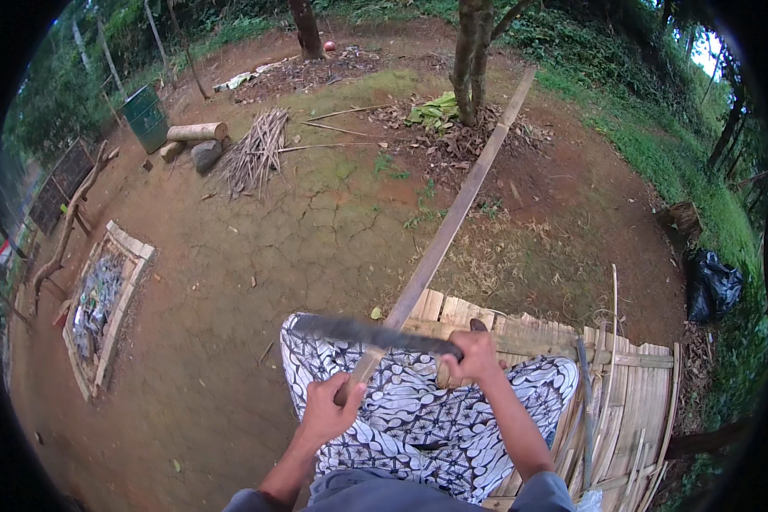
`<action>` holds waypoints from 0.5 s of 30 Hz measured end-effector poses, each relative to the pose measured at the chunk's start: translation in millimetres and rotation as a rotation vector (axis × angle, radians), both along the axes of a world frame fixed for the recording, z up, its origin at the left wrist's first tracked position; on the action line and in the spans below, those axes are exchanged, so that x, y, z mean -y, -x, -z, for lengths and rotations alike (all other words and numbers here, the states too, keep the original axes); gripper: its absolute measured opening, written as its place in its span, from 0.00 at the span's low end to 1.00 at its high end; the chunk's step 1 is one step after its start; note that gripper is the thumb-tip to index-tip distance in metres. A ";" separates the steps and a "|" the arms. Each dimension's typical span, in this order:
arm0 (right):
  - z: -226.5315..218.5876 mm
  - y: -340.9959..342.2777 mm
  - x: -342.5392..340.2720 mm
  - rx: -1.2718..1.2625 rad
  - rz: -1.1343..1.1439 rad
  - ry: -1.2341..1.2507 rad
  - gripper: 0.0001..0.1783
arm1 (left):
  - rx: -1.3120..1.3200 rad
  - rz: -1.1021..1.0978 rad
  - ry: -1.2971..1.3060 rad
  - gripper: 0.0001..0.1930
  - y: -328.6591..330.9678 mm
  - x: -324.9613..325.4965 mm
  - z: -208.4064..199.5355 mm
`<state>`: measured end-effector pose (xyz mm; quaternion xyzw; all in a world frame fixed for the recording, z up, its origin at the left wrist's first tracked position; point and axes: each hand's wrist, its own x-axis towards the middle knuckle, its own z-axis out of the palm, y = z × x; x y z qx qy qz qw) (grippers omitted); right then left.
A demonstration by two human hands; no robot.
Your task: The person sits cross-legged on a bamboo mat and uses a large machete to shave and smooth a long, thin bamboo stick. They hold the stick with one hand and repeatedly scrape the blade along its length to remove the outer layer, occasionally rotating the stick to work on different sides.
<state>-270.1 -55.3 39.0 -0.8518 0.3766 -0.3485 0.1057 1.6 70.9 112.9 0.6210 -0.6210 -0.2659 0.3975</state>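
My left hand is closed around the near end of a long bamboo strip, which stretches away from my lap up to the right. In my right hand is the handle of a machete. Its dark blade points left and crosses the strip just beyond my left hand; motion blurs the blade, so I cannot tell whether it touches the strip. Black-and-white patterned cloth covers my legs under both hands.
I sit on a split-bamboo platform, with thin poles lying on its right side. Beyond stand a forked tree, a stick pile, a log and a green bin. A black bag lies far right.
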 end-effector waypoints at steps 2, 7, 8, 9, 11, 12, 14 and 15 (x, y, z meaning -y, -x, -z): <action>-1.1 2.2 9.2 0.083 0.129 -0.089 0.18 | -0.006 -0.025 0.025 0.11 -4.8 1.8 -8.8; -14.4 -16.7 -13.8 0.013 0.136 -0.094 0.18 | -0.111 -0.081 0.005 0.10 -9.5 0.9 0.3; -16.2 -22.0 -18.2 -0.008 0.087 -0.047 0.20 | -0.150 -0.089 0.004 0.10 -8.6 -0.8 3.1; -19.7 -27.6 -22.1 -0.039 0.025 0.009 0.20 | -0.089 -0.077 -0.053 0.10 -10.8 -0.2 2.8; -45.4 -39.6 -28.4 -0.102 -0.105 0.123 0.21 | -0.069 -0.043 0.155 0.09 -8.0 -1.1 17.5; -48.2 -41.0 -21.6 -0.111 -0.123 0.157 0.21 | -0.054 -0.032 0.259 0.09 -8.9 0.5 26.8; -46.7 -26.1 -5.7 -0.144 -0.127 0.224 0.22 | 0.012 -0.011 0.323 0.09 -11.0 4.8 26.7; -20.5 -3.2 11.0 -0.117 -0.046 0.085 0.22 | 0.001 0.002 0.188 0.09 -10.0 -1.2 6.3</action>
